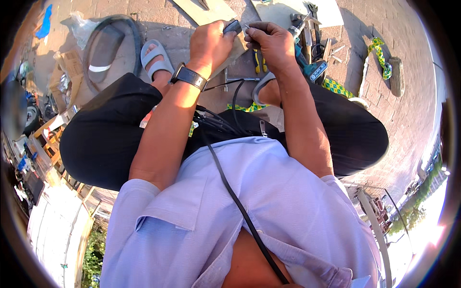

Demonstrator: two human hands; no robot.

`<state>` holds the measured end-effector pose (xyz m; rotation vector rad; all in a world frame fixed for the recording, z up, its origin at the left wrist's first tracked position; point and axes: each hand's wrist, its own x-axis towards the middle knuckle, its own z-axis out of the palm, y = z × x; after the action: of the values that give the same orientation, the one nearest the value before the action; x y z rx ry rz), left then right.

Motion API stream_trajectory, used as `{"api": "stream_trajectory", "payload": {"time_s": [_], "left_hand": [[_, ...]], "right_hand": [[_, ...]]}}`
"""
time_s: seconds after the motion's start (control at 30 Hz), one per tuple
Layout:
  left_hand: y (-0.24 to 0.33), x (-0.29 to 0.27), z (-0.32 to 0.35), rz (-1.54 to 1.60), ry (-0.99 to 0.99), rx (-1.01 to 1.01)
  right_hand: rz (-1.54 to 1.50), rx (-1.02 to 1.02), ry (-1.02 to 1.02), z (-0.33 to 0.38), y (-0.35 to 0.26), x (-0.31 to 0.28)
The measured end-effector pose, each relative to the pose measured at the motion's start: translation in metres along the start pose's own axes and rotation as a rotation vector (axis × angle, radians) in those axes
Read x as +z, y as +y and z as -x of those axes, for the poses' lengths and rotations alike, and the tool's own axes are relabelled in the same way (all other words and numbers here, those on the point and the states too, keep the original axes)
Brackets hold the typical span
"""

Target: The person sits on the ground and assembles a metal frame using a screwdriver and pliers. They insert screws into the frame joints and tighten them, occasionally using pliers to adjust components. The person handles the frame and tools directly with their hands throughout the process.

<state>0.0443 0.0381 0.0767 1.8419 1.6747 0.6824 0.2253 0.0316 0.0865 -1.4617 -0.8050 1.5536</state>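
Note:
My left hand [210, 47] is closed round a small dark grey block-like piece [233, 27], whose end sticks out past the thumb. I cannot make out its exact kind. Just to the right, my right hand [272, 44] pinches a tiny, thin, pale metal piece [247, 27] between thumb and fingertips. The two held pieces are close to each other but apart. On the ground below the right hand are yellow-and-black pliers handles [260, 62]. A teal cordless drill [309, 65] lies just right of that hand.
A T-shaped metal tool [235, 79] lies between my sandals [158, 58]. Flat boards [309, 13] are at the far side. A black tube loop [86, 62] lies left, green-yellow cloth [382, 53] and a stone block [396, 77] right. A black cable [223, 177] crosses my shirt.

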Motion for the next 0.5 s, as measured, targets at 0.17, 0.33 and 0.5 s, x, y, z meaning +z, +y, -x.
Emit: {"api": "stream_trajectory", "payload": {"time_s": [0.17, 0.33, 0.5], "left_hand": [[0.011, 0.003, 0.006, -0.016, 0.002, -0.009], [0.016, 0.011, 0.013, -0.084, 0.065, 0.035], [0.024, 0.014, 0.022, -0.133, 0.034, 0.014]], "right_hand": [[-0.281, -0.046, -0.006, 0.022, 0.029, 0.007], [-0.356, -0.082, -0.056, 0.026, 0.039, 0.004], [-0.352, -0.091, -0.067, 0.027, 0.041, -0.003]]}}
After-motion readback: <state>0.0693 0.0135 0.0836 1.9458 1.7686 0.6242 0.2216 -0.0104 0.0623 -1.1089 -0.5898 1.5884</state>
